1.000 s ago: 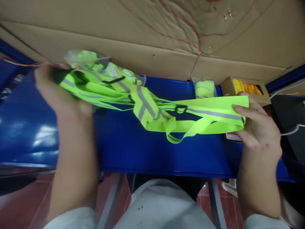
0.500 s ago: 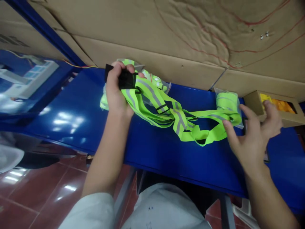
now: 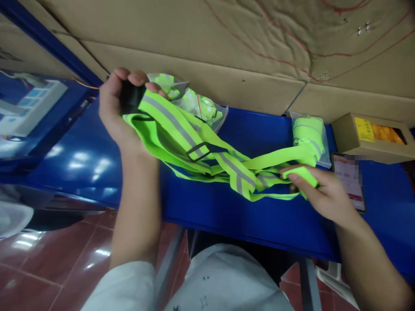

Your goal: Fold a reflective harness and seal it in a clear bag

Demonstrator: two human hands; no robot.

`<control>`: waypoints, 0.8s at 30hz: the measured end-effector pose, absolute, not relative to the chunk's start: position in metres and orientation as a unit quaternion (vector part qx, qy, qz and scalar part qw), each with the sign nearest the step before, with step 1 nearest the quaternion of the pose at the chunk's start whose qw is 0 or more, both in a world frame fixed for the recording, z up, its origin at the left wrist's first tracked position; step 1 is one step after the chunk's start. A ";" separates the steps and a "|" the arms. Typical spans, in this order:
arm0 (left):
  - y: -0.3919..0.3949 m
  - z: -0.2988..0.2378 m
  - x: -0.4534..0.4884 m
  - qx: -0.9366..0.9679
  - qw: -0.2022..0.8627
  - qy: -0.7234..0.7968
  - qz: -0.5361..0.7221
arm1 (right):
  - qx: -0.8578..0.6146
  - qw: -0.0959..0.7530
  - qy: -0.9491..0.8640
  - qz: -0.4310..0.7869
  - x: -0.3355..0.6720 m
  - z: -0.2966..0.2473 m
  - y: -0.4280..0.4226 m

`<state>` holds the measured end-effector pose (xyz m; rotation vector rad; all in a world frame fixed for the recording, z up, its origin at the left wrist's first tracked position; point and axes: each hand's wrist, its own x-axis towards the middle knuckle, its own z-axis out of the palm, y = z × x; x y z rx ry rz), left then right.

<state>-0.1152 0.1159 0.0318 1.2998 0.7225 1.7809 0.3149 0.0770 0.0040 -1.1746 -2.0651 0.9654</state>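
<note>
A neon-yellow reflective strap harness (image 3: 240,172) with grey stripes is stretched between my hands, above the blue table. My left hand (image 3: 121,112) is closed around its black end piece, part of which the fingers hide. A black slider buckle (image 3: 198,151) sits on one of the straps. At the other end, my right hand (image 3: 320,190) pinches a folded loop of the webbing between thumb and fingers. Behind the harness lie clear plastic bags of similar yellow straps (image 3: 204,108), and a further bagged roll (image 3: 308,134) stands beyond the right end.
An open cardboard box (image 3: 372,138) with orange contents stands at the back right. A phone-like flat panel (image 3: 349,181) lies on the blue table (image 3: 227,216). Cardboard sheeting (image 3: 194,52) lines the back. A white power strip (image 3: 39,106) is at far left.
My right hand has closed on the strap loop, having been spread beside it. My left hand has moved left with the black end, drawing the straps out longer.
</note>
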 end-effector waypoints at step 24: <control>0.117 0.017 -0.151 0.468 0.302 0.392 0.732 | -0.383 0.151 -0.880 0.237 0.362 0.012 0.087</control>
